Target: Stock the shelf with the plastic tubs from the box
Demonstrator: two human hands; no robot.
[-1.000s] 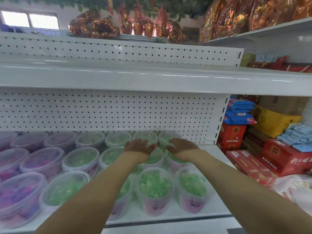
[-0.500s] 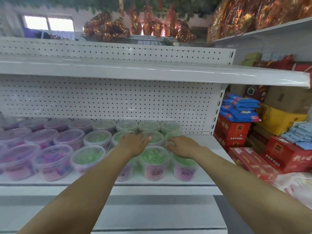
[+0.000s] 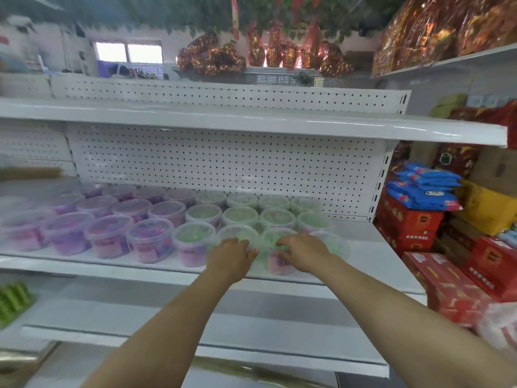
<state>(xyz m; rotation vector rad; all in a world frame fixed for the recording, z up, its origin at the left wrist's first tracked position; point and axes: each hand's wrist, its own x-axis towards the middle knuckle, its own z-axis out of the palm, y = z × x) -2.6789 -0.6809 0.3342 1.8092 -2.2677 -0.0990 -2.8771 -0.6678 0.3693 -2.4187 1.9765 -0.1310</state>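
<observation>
Rows of clear plastic tubs stand on the white shelf (image 3: 92,265): purple-filled tubs (image 3: 109,233) on the left, green-filled tubs (image 3: 193,237) on the right. My left hand (image 3: 232,257) rests with loosely bent fingers against the front of a green tub (image 3: 237,233) in the front row. My right hand (image 3: 305,253) touches the neighbouring front tub (image 3: 270,238), fingers over its lid and thumb on its side. Another green tub (image 3: 334,243) stands just right of that hand. The box is out of view.
An empty white shelf (image 3: 251,119) juts out above the tubs, and a lower shelf (image 3: 251,312) sticks out below. Red cartons (image 3: 447,287) and blue packets (image 3: 422,189) are stacked at the right. Green items (image 3: 11,301) lie at the lower left.
Both hands have drawn back from the rear rows to the front row of green tubs. The view has pulled away from the shelf, showing more tubs and the lower shelf.
</observation>
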